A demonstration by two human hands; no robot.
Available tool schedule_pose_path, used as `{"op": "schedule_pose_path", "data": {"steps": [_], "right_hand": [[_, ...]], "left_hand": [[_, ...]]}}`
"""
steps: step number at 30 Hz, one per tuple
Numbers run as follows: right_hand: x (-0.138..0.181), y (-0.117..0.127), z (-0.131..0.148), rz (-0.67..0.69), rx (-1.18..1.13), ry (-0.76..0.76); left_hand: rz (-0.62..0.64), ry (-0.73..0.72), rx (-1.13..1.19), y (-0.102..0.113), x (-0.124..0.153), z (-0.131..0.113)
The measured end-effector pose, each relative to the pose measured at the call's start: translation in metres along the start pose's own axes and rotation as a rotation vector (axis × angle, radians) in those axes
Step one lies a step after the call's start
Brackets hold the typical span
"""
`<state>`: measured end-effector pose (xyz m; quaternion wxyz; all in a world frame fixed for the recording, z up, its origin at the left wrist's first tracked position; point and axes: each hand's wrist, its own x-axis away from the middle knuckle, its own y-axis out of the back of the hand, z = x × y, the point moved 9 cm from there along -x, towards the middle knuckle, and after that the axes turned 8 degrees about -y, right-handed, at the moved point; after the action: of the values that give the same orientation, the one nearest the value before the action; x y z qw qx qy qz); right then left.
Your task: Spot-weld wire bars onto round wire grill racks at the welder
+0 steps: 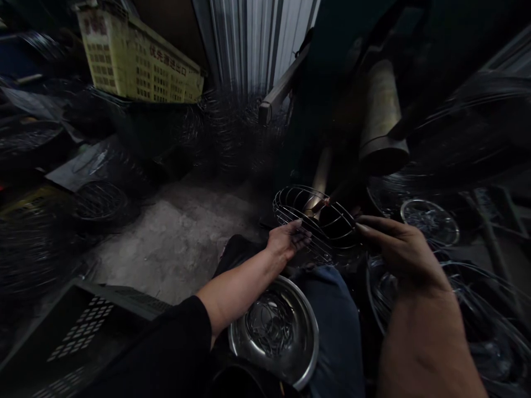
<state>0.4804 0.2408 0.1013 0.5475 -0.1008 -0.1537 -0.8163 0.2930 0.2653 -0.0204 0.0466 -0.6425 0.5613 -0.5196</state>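
Bent wires [271, 326] in a metal bowl [301, 354], left hand [287, 241] and right hand [400, 249] tight on a wire cage [332, 223]

The person wears a dark top whose short left sleeve [174, 331] looks black and plain, its hem ending around the elbow. Below it, the left forearm [240, 284] is bare down to an uncovered left hand [288, 241]. The right forearm [423, 331] is bare too, as is the right hand [400, 246]. The trousers [338, 315] look dark blue over the right leg; over the left knee, in shadow, the cloth looks nearly black.
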Motion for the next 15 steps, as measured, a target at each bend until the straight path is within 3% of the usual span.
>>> {"op": "schedule_pose_path", "data": {"steps": [10, 15], "right_hand": [[-0.013, -0.022, 0.030, -0.039, 0.146, 0.175], [-0.013, -0.017, 0.022, -0.034, 0.082, 0.120]], "left_hand": [[-0.033, 0.026, 0.101, -0.002, 0.003, -0.002], [-0.016, 0.053, 0.088, -0.003, -0.001, 0.001]]}}
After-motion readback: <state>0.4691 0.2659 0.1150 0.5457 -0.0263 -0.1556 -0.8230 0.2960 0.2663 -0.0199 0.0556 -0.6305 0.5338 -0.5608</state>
